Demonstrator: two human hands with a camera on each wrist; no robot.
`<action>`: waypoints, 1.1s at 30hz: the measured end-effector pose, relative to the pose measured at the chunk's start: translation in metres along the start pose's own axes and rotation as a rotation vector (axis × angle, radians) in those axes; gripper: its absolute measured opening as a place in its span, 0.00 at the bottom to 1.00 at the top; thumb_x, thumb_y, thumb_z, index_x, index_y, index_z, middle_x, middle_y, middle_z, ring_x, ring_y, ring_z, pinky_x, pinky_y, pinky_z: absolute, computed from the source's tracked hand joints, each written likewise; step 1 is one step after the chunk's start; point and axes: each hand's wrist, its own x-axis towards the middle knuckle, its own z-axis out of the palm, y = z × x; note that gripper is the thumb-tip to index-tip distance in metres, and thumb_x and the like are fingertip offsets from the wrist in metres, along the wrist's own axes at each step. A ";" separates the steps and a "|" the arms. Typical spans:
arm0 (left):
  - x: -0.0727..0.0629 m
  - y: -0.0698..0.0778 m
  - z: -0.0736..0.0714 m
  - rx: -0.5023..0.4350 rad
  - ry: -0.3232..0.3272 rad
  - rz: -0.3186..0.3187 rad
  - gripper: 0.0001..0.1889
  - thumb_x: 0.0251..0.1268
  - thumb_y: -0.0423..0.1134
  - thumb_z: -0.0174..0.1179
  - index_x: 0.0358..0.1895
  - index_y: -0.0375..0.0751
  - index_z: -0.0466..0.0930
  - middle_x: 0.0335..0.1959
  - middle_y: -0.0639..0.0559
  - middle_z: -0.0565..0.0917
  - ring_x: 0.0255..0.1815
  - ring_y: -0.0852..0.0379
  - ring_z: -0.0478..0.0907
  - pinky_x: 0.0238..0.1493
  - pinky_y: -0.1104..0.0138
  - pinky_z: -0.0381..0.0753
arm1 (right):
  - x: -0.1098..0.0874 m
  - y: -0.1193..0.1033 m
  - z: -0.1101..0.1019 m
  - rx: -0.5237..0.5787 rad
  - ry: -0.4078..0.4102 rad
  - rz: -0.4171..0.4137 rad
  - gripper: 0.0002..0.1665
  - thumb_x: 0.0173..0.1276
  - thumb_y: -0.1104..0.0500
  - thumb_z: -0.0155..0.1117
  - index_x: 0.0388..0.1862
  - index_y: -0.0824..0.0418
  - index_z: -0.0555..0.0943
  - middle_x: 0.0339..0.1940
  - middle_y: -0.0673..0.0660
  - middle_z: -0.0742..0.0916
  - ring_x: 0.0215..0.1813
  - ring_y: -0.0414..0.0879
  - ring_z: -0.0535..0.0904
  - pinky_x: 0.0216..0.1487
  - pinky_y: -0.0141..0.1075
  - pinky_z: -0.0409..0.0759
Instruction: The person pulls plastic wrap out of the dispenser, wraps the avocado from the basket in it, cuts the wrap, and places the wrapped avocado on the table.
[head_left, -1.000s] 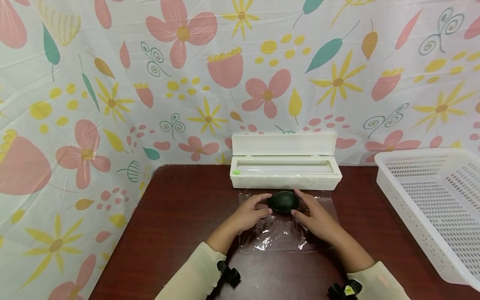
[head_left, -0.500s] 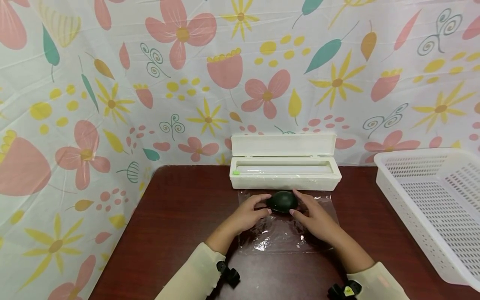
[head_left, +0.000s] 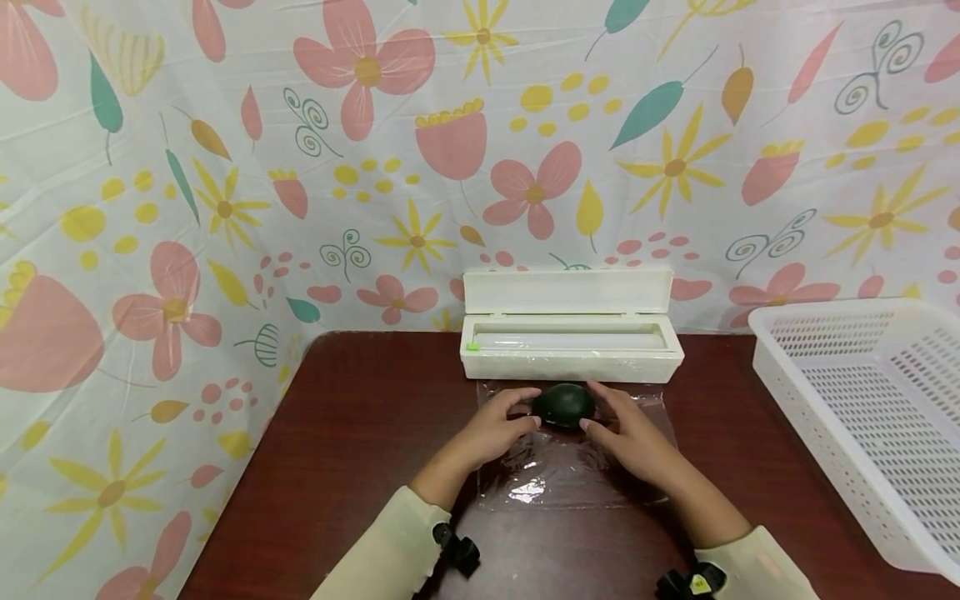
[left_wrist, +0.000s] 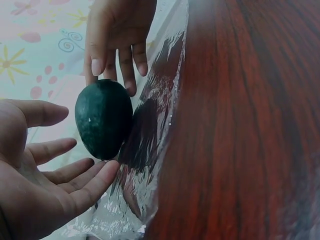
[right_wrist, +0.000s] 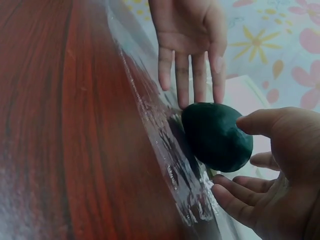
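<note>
A dark green, egg-shaped avocado [head_left: 564,406] lies on a sheet of clear plastic wrap [head_left: 555,475], spread over the dark red wooden table. My left hand [head_left: 491,429] is at its left end, palm facing it, fingers loosely spread with the fingertips right at the skin. From the other side my right hand [head_left: 633,433] faces it; in the right wrist view its thumb [right_wrist: 262,122] overlaps the avocado and the other fingers extend low beside it. Neither hand curls round the avocado. Shiny wrinkles show in the wrap [left_wrist: 150,165] in the left wrist view.
Just behind the wrap stands a long white wrap dispenser [head_left: 572,367], lid raised, with a roll inside. A white perforated plastic basket [head_left: 810,417] sits at the right. Flower-patterned cloth [head_left: 420,167] hangs behind and left of the table.
The avocado has shifted very slightly to the left between my hands. Both hands have hardly moved.
</note>
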 end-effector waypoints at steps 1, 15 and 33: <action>0.000 0.000 0.000 0.002 0.003 -0.001 0.29 0.67 0.43 0.62 0.71 0.46 0.73 0.71 0.44 0.72 0.68 0.45 0.74 0.64 0.53 0.76 | 0.000 0.000 0.000 0.006 0.000 0.000 0.41 0.75 0.55 0.63 0.80 0.64 0.59 0.71 0.72 0.69 0.62 0.67 0.78 0.60 0.57 0.79; 0.000 0.004 -0.008 -0.036 0.055 0.034 0.26 0.70 0.36 0.59 0.70 0.40 0.73 0.66 0.40 0.74 0.65 0.44 0.76 0.54 0.61 0.81 | 0.001 -0.004 -0.012 0.010 0.058 0.006 0.39 0.76 0.55 0.62 0.79 0.65 0.61 0.67 0.72 0.71 0.63 0.66 0.78 0.58 0.53 0.81; -0.023 0.035 -0.026 0.069 0.089 0.172 0.19 0.68 0.32 0.61 0.61 0.41 0.81 0.53 0.44 0.84 0.54 0.50 0.82 0.56 0.61 0.79 | -0.025 -0.024 -0.047 -0.100 0.125 0.008 0.24 0.77 0.52 0.61 0.68 0.59 0.76 0.62 0.58 0.81 0.59 0.52 0.80 0.57 0.42 0.82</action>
